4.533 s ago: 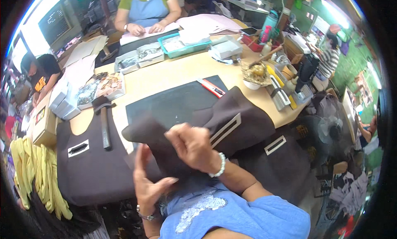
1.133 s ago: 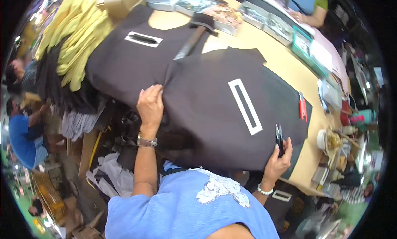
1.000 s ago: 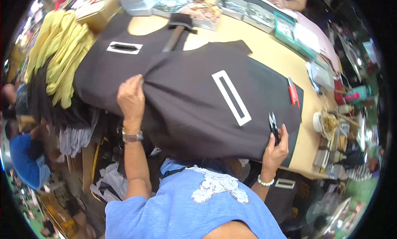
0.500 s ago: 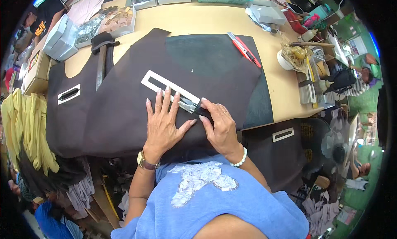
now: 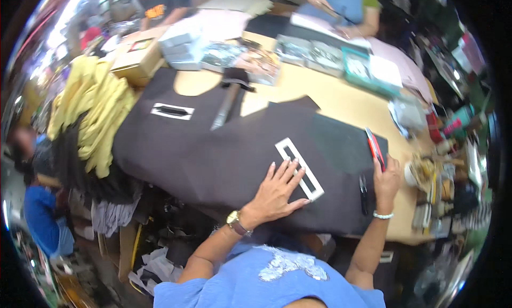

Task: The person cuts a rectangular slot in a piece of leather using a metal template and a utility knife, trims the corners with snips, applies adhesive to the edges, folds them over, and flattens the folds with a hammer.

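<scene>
Dark brown material [image 5: 224, 164], apparently cut garment or bag pieces, lies across the table. A white rectangular frame [image 5: 314, 193] with a long slot sits on it at a slant. My left hand [image 5: 274, 193] lies with fingers spread, the fingertips pressing on the frame and the material beside it. At the right edge of the material, the fingers of my right hand [image 5: 388, 182] close around the lower end of a red utility knife [image 5: 374, 146], its tip pointing away from me. Black thread snips [image 5: 363, 193] rest on the material just left of my right hand.
A hammer [image 5: 226, 105] lies on the material, left of centre, near a second white frame [image 5: 172, 111]. Yellow cloths [image 5: 98, 116] hang at the left. Boxes and trays [image 5: 322, 57] line the far side, where other people stand. A cup [image 5: 410, 173] stands at the right edge.
My right hand has put down the snips, moved right and taken hold of the utility knife. My left hand stays spread at the frame. The view has turned, shifting the scene rightward.
</scene>
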